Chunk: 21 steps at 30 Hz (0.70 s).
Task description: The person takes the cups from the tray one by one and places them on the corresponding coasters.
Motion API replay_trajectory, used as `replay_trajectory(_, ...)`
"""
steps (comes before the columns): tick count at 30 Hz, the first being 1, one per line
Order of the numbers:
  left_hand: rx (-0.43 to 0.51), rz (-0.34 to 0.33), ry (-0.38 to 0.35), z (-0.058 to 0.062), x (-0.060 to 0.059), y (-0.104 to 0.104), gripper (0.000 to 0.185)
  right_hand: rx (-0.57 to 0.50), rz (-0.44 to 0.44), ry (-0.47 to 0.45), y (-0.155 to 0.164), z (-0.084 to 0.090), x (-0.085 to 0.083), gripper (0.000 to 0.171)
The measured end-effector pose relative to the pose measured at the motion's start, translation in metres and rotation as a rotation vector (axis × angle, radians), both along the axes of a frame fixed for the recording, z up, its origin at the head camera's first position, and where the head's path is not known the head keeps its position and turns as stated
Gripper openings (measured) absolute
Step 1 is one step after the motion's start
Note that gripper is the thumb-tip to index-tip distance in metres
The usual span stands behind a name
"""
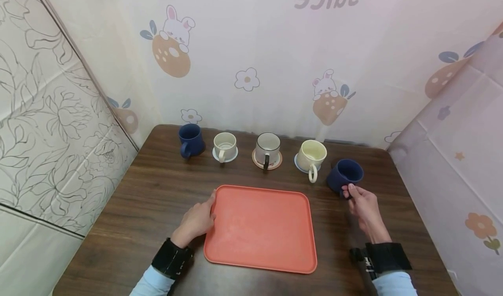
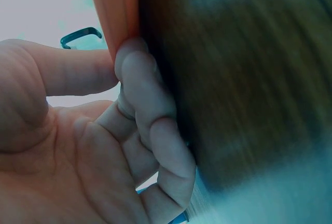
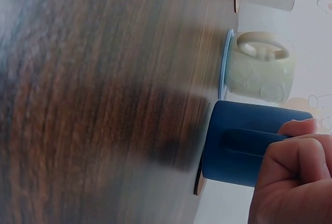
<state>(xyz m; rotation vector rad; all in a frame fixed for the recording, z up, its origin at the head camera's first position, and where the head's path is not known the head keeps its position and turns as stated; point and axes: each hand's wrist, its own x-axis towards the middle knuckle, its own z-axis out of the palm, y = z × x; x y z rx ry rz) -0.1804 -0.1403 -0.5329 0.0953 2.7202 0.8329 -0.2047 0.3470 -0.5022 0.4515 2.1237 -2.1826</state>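
Note:
My right hand [image 1: 365, 206] pinches the handle of a dark blue mug [image 1: 341, 178] on the right side of the table. In the right wrist view, thumb and curled fingers hold that blue mug [image 3: 236, 146] by its handle, and the edge of a brown coaster [image 3: 199, 180] shows by its base. Whether the base touches the coaster is unclear. My left hand [image 1: 198, 221] holds the left edge of a flat orange-red tray [image 1: 261, 228]. In the left wrist view, thumb and fingertips pinch the tray's rim [image 2: 115, 11].
Along the back of the brown table [image 1: 137, 208] stand another blue mug [image 1: 191, 141], a small cream cup [image 1: 225, 144], a white mug [image 1: 267, 146] with a black handle and a pale yellow mug [image 1: 311, 154]. The last three sit on coasters. Patterned cloth [image 1: 251, 47] hangs behind.

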Motion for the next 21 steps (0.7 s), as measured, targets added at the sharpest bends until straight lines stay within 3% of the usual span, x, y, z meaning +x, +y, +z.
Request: replay_trajectory(21,-0.009,-0.005,-0.001,0.002,0.001,-0.001,0.071,-0.054,-0.063,0.093,0.019,0.001,-0.033,0.031)
